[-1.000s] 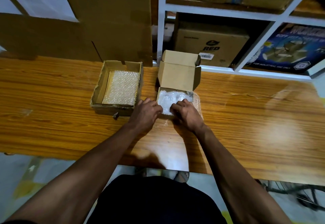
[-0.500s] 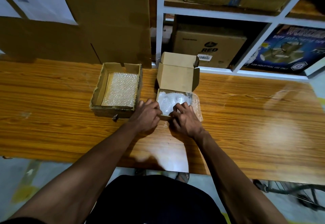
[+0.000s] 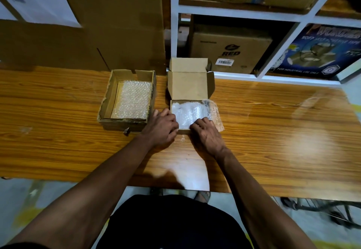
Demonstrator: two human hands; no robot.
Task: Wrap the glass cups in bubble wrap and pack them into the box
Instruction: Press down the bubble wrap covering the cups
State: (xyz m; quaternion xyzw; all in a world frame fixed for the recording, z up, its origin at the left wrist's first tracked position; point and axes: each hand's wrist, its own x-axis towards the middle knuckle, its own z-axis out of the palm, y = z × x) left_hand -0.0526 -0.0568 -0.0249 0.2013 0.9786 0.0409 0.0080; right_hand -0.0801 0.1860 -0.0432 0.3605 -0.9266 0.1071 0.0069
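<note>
A small cardboard box (image 3: 190,84) stands open on the wooden table, its lid raised at the back. A bubble-wrapped bundle (image 3: 188,113) fills it, and loose wrap spills over the right wall. No glass shows through the wrap. My left hand (image 3: 161,126) rests curled at the box's front left corner, fingertips on the wrap. My right hand (image 3: 206,133) presses on the bundle at the front right corner. To the left, a worn open box (image 3: 109,100) holds a flat sheet of bubble wrap (image 3: 132,99).
Tall cardboard sheets (image 3: 109,24) lean behind the table on the left. A white shelf (image 3: 273,16) behind it holds cartons, one marked RED (image 3: 230,53). The table (image 3: 283,131) stretches bare to the right. Its front edge lies close to my body.
Both hands drew slightly back toward the box's front edge, still on the bundle. The loose wrap over the right wall shows more.
</note>
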